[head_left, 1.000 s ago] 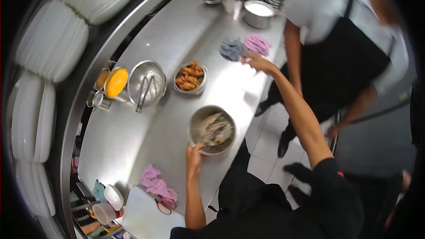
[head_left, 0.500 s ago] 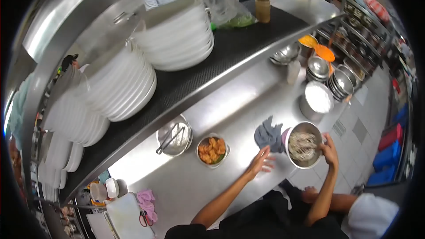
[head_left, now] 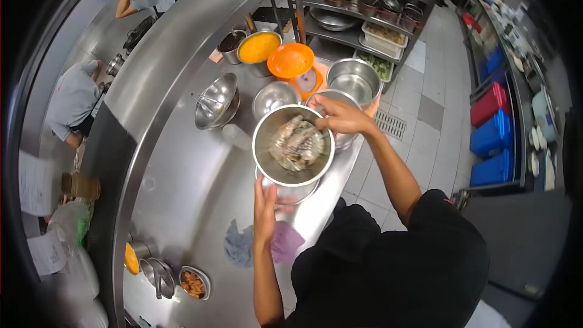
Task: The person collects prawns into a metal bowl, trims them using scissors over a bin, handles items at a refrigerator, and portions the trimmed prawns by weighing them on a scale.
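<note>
My right hand (head_left: 341, 114) grips the far right rim of a steel pot (head_left: 260, 158), fingers closed over its edge. Pale greyish, glistening pieces of food (head_left: 296, 143) lie in the pot; their kind is hard to make out. Beside the pot's near left side is my left hand (head_left: 265, 209), its fingers apart and slightly blurred; I cannot tell whether it touches the pot. A second round vessel (head_left: 297, 194) shows partly beneath the held pot. Nearer me on the counter lie a grey cloth (head_left: 239, 244) and a purple cloth (head_left: 285, 242).
An orange scale (head_left: 291, 61), steel bowls (head_left: 217, 102), an empty-looking pot (head_left: 353, 80) and a pot of orange-yellow contents (head_left: 259, 47) crowd the far counter. A bowl of fried pieces (head_left: 194, 283) is at lower left. Shelving (head_left: 352, 35) stands beyond; co-workers (head_left: 76, 97) are across the counter.
My view has swung right. The pot in my right hand has moved over the far vessels, away from the cloths. My left hand has come up beside it.
</note>
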### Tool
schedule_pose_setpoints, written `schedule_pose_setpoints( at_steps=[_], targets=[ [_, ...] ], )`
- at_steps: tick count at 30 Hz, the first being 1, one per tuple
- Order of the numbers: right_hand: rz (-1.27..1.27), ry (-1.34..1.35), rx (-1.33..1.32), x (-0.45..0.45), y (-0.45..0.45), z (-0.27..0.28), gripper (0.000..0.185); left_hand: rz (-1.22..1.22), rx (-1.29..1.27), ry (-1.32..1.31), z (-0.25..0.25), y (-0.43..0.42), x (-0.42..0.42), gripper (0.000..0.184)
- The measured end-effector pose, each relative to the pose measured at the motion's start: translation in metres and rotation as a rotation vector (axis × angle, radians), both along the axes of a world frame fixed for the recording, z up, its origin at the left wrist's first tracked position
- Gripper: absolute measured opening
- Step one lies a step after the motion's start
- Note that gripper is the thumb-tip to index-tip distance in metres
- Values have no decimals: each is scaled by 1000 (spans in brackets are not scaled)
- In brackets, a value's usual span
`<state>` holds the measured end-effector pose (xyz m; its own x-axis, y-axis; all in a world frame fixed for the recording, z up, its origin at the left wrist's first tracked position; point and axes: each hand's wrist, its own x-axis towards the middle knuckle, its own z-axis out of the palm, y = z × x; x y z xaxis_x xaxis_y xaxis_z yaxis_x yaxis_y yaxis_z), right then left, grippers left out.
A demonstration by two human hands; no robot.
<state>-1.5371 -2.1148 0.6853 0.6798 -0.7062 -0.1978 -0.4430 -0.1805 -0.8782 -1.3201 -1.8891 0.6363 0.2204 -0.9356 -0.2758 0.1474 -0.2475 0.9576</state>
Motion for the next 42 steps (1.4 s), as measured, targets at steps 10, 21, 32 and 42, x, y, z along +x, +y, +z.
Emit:
schedule_pose_setpoints(
  at_steps=[10,21,32,42],
  targets=[
    [-156,-174,-251,-107,-238,-21,38,135,-32,-393,-53,-301,33,40],
    [-91,434,-1079,-285,-843,-205,39,503,278,-1139,-33,-326,-35,63],
    [464,249,-1193,-275,-1067,-336,26,220,645,-1398,-18,-413,-46,43],
    [387,233,-918,-254,-979,-275,9,71,976,-1222,-17,-443,-33,36]
  ],
)
